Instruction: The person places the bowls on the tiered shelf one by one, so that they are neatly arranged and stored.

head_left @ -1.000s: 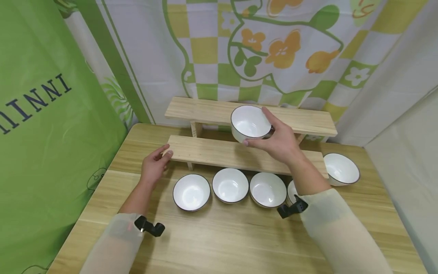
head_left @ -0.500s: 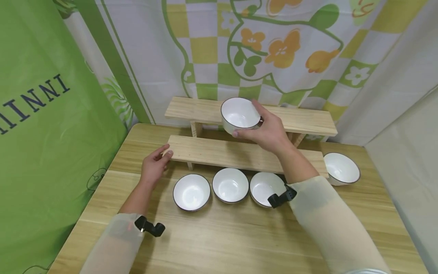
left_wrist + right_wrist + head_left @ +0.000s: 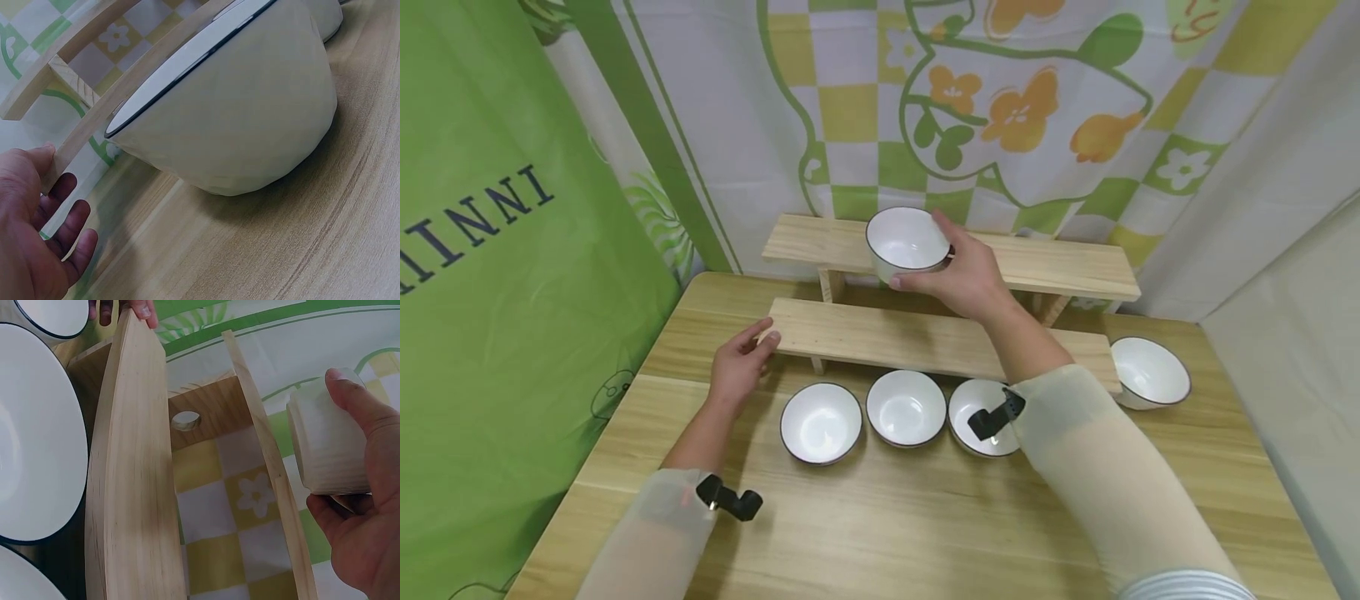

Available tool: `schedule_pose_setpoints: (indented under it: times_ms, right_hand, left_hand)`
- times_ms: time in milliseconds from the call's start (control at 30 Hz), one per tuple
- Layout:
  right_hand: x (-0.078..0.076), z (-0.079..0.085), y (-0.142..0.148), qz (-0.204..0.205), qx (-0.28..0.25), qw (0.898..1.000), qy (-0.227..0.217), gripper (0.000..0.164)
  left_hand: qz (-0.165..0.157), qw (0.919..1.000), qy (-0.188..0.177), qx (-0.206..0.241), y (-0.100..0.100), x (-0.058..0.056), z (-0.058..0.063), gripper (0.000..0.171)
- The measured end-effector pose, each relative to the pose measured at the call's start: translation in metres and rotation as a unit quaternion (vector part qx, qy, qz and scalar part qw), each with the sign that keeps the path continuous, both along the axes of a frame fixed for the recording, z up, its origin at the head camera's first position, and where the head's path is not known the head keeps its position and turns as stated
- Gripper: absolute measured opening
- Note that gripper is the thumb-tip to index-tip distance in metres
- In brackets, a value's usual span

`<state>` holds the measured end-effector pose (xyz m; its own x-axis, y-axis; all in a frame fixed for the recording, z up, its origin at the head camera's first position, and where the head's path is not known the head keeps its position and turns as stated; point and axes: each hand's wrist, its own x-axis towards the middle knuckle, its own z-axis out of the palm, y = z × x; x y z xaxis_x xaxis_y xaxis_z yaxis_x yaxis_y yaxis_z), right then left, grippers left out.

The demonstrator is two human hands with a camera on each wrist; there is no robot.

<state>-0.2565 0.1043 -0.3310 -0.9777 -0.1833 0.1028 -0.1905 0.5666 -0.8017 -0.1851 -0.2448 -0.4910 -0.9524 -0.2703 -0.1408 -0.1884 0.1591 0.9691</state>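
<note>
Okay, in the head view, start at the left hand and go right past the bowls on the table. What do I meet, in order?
Left hand, left front bowl, middle front bowl, right front bowl (partly covered), far-right bowl by the end of the lower shelf.

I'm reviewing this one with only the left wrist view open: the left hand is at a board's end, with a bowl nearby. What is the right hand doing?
Observer: The right hand is gripping a white bowl by the upper shelf.
Reviewer: And is there anything by the right end of the lower shelf?
Observer: Yes, the head view shows another bowl by that end of the lower shelf.
</note>
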Motion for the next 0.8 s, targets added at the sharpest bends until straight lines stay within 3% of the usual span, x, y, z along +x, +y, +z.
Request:
schedule_pose_setpoints:
  times_ms: [500,800]
  right_hand:
    - [-0.018,-0.006,-0.025,0.000,0.025,1.000,-0.007,0.127]
    - [-0.028,-0.005,-0.041,0.009,0.029,1.000,-0.001,0.127]
  left_hand:
    - [-0.007,0.9998,-0.008,0.014,0.003,-0.004,-0.001,0.051]
    - [-0.010,0.9998,-0.016,0.002,0.011,0.010,0.031,0.047]
